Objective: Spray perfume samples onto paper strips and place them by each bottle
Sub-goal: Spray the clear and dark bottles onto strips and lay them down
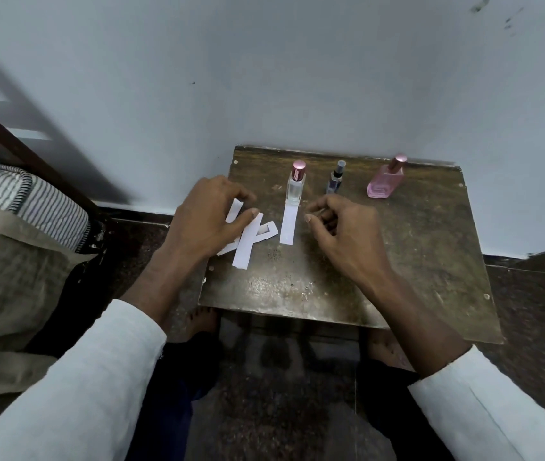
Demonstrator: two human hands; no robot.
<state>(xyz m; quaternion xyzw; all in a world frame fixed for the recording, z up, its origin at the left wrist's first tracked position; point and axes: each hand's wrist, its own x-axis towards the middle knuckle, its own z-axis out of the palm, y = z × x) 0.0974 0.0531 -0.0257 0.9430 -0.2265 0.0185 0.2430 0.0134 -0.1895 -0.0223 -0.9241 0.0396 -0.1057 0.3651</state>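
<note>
No text I can read anywhere: bottles (296, 184) carry no legible label, strips (288, 224) blank, nothing written on my surface (397, 261).

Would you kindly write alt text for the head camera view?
Two hands hover over a small table: the left hand pinches paper strips, the right hand is empty. One strip lies before the clear bottle; a small bottle and pink bottle stand rightward.
</note>
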